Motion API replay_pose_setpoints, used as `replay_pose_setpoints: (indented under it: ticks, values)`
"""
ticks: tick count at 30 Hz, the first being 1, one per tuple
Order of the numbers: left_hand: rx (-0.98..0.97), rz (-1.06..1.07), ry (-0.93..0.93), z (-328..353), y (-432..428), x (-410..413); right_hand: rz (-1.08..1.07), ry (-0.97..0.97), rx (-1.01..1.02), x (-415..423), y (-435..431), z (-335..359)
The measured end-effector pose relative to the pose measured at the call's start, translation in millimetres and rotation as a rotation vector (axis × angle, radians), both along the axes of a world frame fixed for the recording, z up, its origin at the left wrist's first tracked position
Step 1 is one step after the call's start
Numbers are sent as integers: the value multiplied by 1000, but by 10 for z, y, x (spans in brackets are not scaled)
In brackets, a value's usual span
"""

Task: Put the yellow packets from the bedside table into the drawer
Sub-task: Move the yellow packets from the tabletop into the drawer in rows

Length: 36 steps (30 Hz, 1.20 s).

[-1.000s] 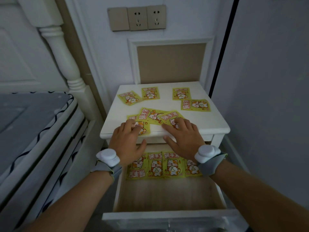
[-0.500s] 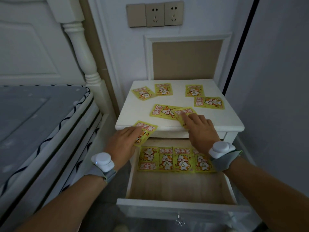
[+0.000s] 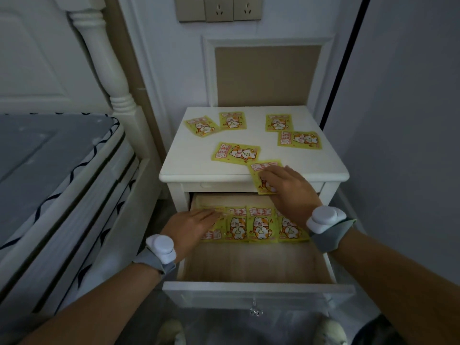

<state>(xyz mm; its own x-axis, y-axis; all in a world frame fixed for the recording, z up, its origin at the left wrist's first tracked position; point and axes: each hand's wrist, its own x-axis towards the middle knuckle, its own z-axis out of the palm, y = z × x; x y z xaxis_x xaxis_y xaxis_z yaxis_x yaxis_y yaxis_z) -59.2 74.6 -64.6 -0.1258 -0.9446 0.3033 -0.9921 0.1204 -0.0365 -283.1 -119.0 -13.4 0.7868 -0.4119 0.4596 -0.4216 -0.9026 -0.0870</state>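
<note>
Several yellow packets with a cartoon cat lie on the white bedside table (image 3: pixel 174 168); the nearest loose one (image 3: pixel 236 153) is at mid-table. My right hand (image 3: pixel 291 192) grips another yellow packet (image 3: pixel 263 168) that hangs over the table's front edge. Below, the drawer (image 3: pixel 258 287) stands pulled out, with a row of packets (image 3: pixel 260 224) across its back. At the left end of that row my left hand (image 3: pixel 189 225) lies palm down on a packet, fingers still on it; most of that packet is hidden.
A bed (image 3: pixel 49 158) with a white post (image 3: pixel 104 58) runs along the left, close to the table. A grey wall (image 3: pixel 410 145) closes in on the right. The drawer's front half shows bare wood (image 3: pixel 249 265). My shoes (image 3: pixel 171 332) are under the drawer front.
My left hand carried its packet from the table's front edge down into the drawer's left end. My right hand dragged its packet forward until it overhangs the edge.
</note>
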Motion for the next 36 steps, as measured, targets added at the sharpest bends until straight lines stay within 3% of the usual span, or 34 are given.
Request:
replay_pose_setpoints:
  ticks: [5, 11, 17, 23, 29, 36]
  values:
    - [120, 123, -155, -252, -188, -50, 102, -26, -123, -91, 201, 80]
    - [233, 211, -199, -633, -418, -16, 228, 40, -210, -96, 425, -34]
    - [340, 296, -139, -781, -486, 74, 227, 247, -107, 87, 308, -613]
    - [308, 181, -137, -741, -456, 125, 199, 379, -50, 278, 384, -1045]
    - [246, 147, -105, -761, -438, 178, 165, 412, 135, 381, 385, -1199]
    - [342, 176, -21, -679, -425, 153, 123, 517, 272, 492, 300, -1179]
